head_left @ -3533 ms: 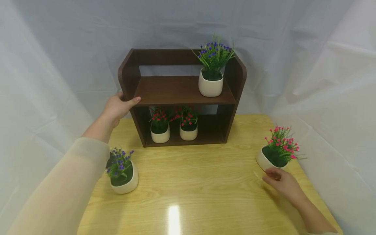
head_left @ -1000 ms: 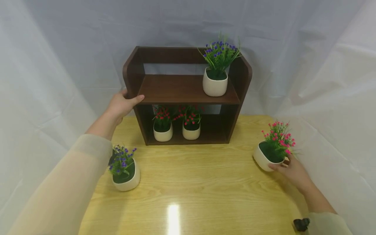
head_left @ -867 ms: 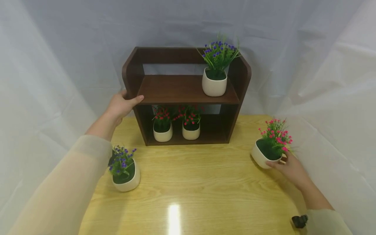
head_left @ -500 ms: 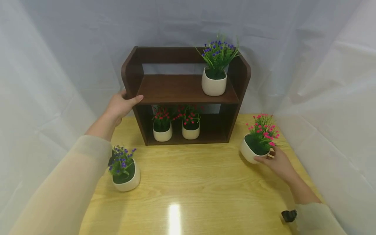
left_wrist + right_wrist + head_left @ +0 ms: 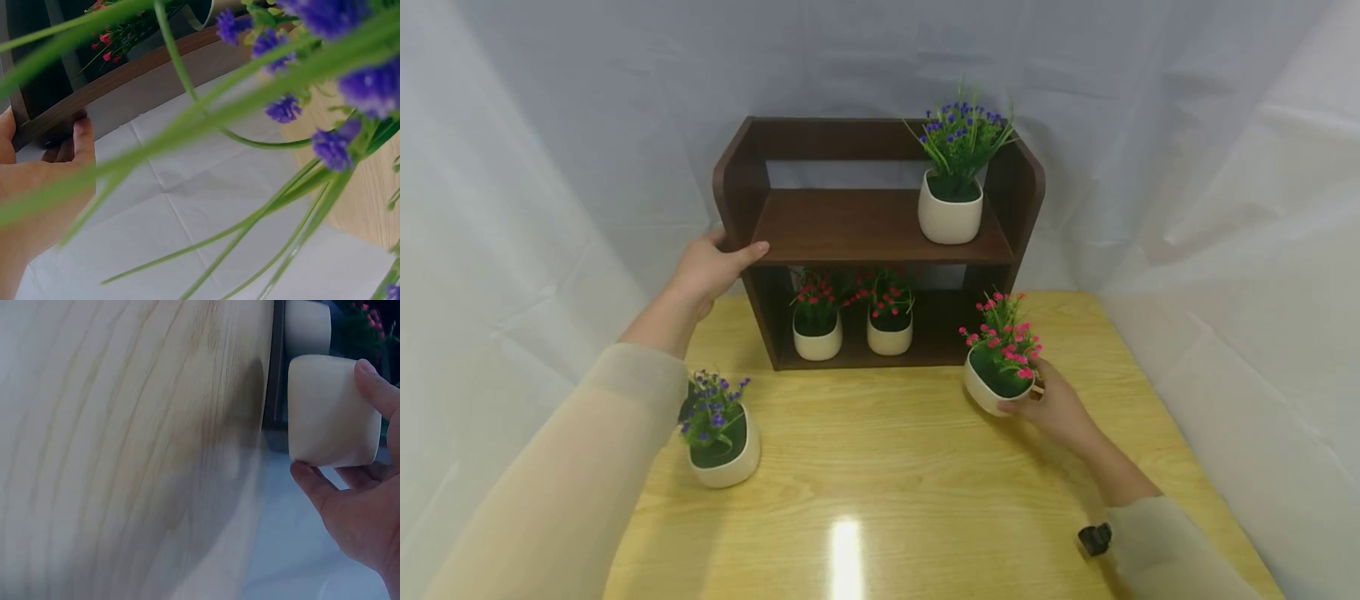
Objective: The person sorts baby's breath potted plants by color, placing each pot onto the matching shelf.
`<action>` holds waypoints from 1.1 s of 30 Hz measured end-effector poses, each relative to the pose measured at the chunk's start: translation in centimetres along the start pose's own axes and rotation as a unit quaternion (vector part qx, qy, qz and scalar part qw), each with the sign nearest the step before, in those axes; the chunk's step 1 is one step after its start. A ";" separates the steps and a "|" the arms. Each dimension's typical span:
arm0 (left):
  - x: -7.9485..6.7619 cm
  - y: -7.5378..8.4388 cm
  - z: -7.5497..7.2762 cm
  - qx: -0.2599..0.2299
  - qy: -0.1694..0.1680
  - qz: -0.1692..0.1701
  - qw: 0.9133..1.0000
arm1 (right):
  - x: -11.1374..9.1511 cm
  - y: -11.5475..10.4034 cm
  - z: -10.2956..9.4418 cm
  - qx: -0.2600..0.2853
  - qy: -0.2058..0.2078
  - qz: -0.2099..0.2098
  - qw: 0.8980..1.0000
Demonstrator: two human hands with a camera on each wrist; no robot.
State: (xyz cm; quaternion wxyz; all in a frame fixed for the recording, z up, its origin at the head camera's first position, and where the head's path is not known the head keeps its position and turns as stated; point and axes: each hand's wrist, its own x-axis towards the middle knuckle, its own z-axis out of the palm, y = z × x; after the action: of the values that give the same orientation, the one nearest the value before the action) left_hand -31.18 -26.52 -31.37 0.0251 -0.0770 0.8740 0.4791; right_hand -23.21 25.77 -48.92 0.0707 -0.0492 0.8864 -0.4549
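Note:
My right hand (image 5: 1058, 410) holds a white pot of pink flowers (image 5: 983, 390) by its right side, thumb in front. In the right wrist view the white pot (image 5: 331, 415) hangs above the table, its shadow apart from it. It is in front of the lower right of a dark brown two-tier shelf (image 5: 842, 223). My left hand (image 5: 706, 268) grips the shelf's left side panel, thumb on the upper board. The left wrist view shows that hand (image 5: 47, 187) at the panel, partly behind blurred grass blades.
Two pots of red flowers, a left one (image 5: 817, 347) and a right one (image 5: 890, 340), stand on the lower tier. A purple-flowered pot (image 5: 950, 218) stands at the upper tier's right. Another purple-flowered pot (image 5: 730, 471) sits on the wooden table (image 5: 880, 467), beside my left forearm.
My right hand has taken hold of the pink-flowered pot, raised it from the table's right side and carried it left toward the shelf. My left hand has stayed on the side panel.

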 end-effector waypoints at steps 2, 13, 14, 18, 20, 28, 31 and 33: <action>-0.1 0.1 0.0 0.000 0.000 -0.002 1.000 | 0.5 -0.4 0.6 0.009 0.003 -0.012 1.000; -0.2 0.0 0.0 -0.010 -0.003 -0.002 1.000 | 3.8 -1.9 3.9 0.034 0.039 -0.051 0.997; -0.1 0.0 0.0 -0.010 -0.003 -0.001 1.000 | 4.3 -2.0 4.1 0.039 0.045 -0.062 0.996; 0.0 0.0 -0.1 -0.009 -0.005 -0.003 1.000 | 5.3 -2.6 5.1 0.037 0.068 -0.074 0.994; 0.0 0.1 -0.1 -0.013 -0.006 -0.004 1.000 | 5.6 -3.0 5.6 0.022 0.077 -0.069 0.994; 0.0 0.1 0.0 -0.016 -0.003 0.005 1.000 | 6.8 -3.6 7.4 -0.001 0.100 -0.035 0.994; 0.0 0.0 0.0 -0.016 -0.002 0.006 1.000 | 6.9 -3.9 8.0 -0.008 0.109 -0.021 0.994; 0.1 -0.1 0.1 -0.018 -0.001 0.006 1.000 | 7.1 -4.2 8.3 -0.017 0.120 -0.014 0.993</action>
State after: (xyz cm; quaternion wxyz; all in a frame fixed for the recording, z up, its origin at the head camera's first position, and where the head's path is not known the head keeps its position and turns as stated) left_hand -31.22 -26.54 -31.52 0.0221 -0.0717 0.8656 0.4951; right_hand -28.68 15.64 -50.88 -0.0432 -0.0083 0.8951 -0.4437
